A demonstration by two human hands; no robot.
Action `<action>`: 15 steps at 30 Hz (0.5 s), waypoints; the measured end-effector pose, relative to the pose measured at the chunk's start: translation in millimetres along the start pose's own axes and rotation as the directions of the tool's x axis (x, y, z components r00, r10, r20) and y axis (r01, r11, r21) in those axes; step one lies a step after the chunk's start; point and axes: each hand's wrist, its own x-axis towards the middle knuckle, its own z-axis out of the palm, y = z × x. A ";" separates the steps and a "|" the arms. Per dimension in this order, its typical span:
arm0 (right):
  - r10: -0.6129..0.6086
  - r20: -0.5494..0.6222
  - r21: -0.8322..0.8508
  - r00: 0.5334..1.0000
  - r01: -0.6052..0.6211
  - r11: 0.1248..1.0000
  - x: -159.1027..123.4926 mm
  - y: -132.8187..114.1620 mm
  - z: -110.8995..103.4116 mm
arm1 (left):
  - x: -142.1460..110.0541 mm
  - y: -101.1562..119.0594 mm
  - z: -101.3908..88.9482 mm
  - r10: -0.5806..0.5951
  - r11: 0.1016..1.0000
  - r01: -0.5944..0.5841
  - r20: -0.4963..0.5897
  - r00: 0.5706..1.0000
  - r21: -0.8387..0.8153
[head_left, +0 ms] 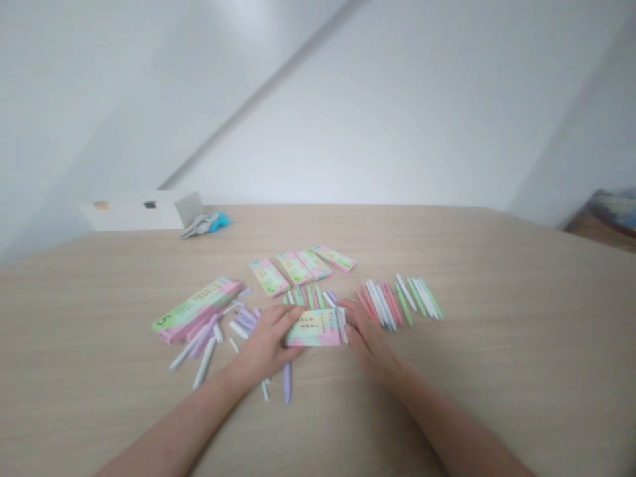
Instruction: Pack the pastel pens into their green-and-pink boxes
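Observation:
A small pink, green and yellow printed carton (pixel 315 329) lies between my hands. My left hand (pixel 268 341) is closed around its left end, thumb along the lower edge and fingers over the top. At the right end, my right hand (pixel 370 338) pinches the carton's pale end flap (pixel 342 324). Slim purple and white pen-like sticks (pixel 203 361) are scattered around my left hand, and a purple one (pixel 287 383) lies just below it. Green and white sticks (pixel 311 297) lie behind the carton. Whether anything is inside the carton is hidden.
Several matching cartons (pixel 295 268) lie farther back. A larger carton (pixel 199 308) rests at left. Pink and white sticks (pixel 380 305) and green and white sticks (pixel 420 297) lie in rows at right. A white box (pixel 134 215) and grey-blue gloves (pixel 206 224) sit at the back left.

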 end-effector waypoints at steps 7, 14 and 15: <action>0.083 -0.001 -0.036 0.997 -0.083 0.996 2.5 -0.9 2.0 | -0.4 0.0 -0.5 0.012 1.000 -0.012 0.010 1.000 -0.002; 0.106 -0.016 -0.026 0.994 -0.107 0.994 3.8 2.9 5.5 | -0.2 0.9 -1.0 0.024 1.000 -0.024 0.013 1.000 0.007; 0.106 -0.018 -0.022 0.994 -0.107 0.994 3.9 3.4 5.8 | -0.1 1.0 -1.0 0.023 1.000 -0.023 0.014 1.000 0.009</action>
